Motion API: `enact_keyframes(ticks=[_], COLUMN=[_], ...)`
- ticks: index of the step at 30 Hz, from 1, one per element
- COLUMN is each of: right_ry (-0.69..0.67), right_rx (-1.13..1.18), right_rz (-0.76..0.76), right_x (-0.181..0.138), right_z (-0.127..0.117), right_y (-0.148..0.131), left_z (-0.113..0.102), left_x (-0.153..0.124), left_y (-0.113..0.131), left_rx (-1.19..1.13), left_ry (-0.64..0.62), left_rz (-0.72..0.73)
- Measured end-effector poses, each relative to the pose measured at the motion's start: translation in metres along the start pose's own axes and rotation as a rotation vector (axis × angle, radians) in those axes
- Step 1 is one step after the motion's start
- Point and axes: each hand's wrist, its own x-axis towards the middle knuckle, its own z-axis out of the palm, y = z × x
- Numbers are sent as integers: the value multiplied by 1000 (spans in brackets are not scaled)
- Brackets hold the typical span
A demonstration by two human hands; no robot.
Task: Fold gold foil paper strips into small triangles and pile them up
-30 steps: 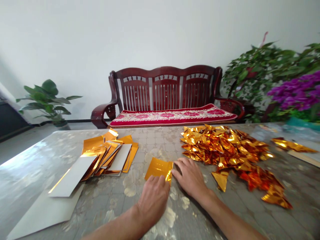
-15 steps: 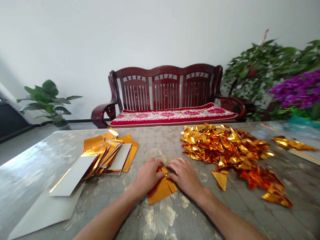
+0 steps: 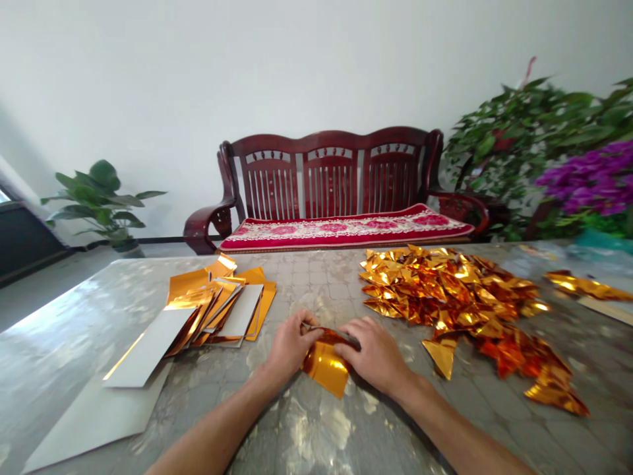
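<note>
Between my hands, low over the table, is a sheet of gold foil paper [image 3: 326, 369], its far edge bent up and its shiny side facing me. My left hand [image 3: 293, 343] pinches the far left corner between thumb and fingers. Closed on the far right edge is my right hand [image 3: 373, 349], its thumb on the near face. A stack of gold foil sheets with pale backs [image 3: 217, 310] lies loosely fanned to the left. To the right sits a heap of folded gold foil pieces [image 3: 445, 284], pointed and glossy.
A large pale sheet [image 3: 99, 415] lies under the stack at the near left. Clear plastic [image 3: 534, 257] lies at the far right of the table [image 3: 316, 270]. Beyond stand a dark wooden bench [image 3: 329, 171], a potted plant [image 3: 99, 204] and purple flowers [image 3: 588, 178].
The foil sheet was lying flatter with its near corner toward the left; now its far edge is lifted and it is turned, near corner to the right. Both hands now grip its edge.
</note>
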Motion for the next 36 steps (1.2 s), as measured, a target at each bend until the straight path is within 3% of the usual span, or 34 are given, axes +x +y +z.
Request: enact_keyframes(ticks=[3, 7, 10, 17, 24, 30, 36], right_ry=[137, 401, 458, 201, 113, -9, -29], right_rx=[-23, -140, -230, -351, -374, -314, -308], right_rz=[-64, -220, -338, -320, -288, -222, -155], right_x=[0, -2, -3, 0, -2, -4, -6], right_z=[-8, -18, -19, -6, 3, 1, -4], right_y=[-2, -1, 1, 4, 8, 6, 5], left_z=[-3, -11, -11, -6, -12, -8, -11], left_x=[-3, -7, -7, -12, -16, -15, -13], left_y=[2, 1, -6, -12, -4, -6, -4], left_rx=[-126, -123, -58, 225, 621, 720, 691], left_ry=[114, 290, 280, 74, -74, -118, -159], left_rz=[135, 504, 639, 478, 587, 548, 467])
